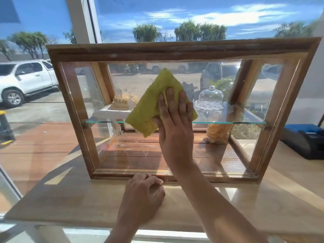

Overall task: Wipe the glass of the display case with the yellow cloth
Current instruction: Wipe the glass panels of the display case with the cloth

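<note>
Right now my right hand [175,120] lies flat on the front glass [140,155] of the case [175,50], fingers straight and close together, pressing the yellow cloth [149,106] against the pane near its middle, just above the line of the glass shelf [228,122]. The cloth is folded into a rough triangle, its peak pointing up and its lower corner hanging past the shelf edge. My left hand [143,195] rests on the counter [70,199] just at the case's bottom rail, fingers curled under in a loose fist, holding nothing that I can see. Inside, a glass dome [210,97] sits on the shelf to the right (streaks show low on the pane).
</note>
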